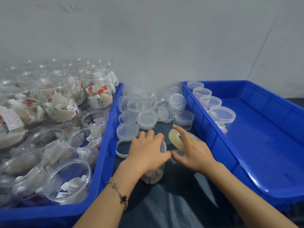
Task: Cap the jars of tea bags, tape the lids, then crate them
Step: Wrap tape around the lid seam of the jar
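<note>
tape (176, 139) could wrinkle or miss the lid seam if the jar (153, 176) turns under the left hand (148, 151), whose fingers clasp its lid; right hand (191, 153) fingers hold the roll just beside.

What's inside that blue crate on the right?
The right crate holds four capped jars lined along its left wall; the rest shows bare blue floor. The wall hides the jars' lower parts, so their contents barely show.
</note>
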### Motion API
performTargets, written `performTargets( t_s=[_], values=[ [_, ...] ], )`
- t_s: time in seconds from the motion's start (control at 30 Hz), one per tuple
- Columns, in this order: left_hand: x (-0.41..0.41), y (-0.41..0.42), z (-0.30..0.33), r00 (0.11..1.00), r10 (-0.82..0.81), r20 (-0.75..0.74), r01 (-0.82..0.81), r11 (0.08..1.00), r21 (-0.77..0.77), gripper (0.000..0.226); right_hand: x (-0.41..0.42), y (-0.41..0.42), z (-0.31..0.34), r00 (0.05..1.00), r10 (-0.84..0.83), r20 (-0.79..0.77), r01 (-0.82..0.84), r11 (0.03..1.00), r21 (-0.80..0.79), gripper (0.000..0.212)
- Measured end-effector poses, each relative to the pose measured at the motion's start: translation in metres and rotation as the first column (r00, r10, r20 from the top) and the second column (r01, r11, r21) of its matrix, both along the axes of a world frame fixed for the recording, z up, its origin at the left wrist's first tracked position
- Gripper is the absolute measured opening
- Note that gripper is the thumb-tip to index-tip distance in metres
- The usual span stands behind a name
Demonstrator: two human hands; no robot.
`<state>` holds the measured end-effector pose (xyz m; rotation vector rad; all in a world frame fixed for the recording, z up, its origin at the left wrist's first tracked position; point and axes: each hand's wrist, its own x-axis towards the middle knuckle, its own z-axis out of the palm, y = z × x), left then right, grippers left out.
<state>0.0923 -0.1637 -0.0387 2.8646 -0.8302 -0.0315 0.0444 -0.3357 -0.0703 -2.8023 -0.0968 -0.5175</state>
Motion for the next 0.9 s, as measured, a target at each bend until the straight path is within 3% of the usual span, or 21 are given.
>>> performTargets(
  t_s=[0.13,0.27,0.47,0.7,0.9],
  values=[
    [0.0,0.0,-0.001,1.0,-0.01,0.004,0.01,1.0,0.012,0.053,-0.023,0.001,0.006,0.995,0.068,0.071,-0.069,0.997,0.016,0.079],
    [0.0,0.0,0.0,1.0,-0.025,0.005,0.025,1.0,0.014,0.055,-0.023,0.001,0.006,0.996,0.035,0.08,-0.036,0.999,0.004,0.068],
    [-0.002,-0.001,0.0,0.999,-0.035,0.024,0.034,0.999,0.016,0.051,-0.013,0.004,-0.001,1.0,-0.025,-0.002,0.024,0.978,0.209,0.056],
    [-0.001,-0.002,-0.002,0.997,-0.021,0.069,0.02,1.0,0.016,0.046,-0.008,0.019,-0.001,0.998,-0.058,0.0,0.057,0.975,0.213,0.049],
    [0.0,-0.003,-0.001,0.998,-0.02,0.064,0.019,1.0,0.019,0.043,-0.007,0.024,0.003,0.998,-0.056,0.017,0.048,0.949,0.311,0.045]
  ],
)
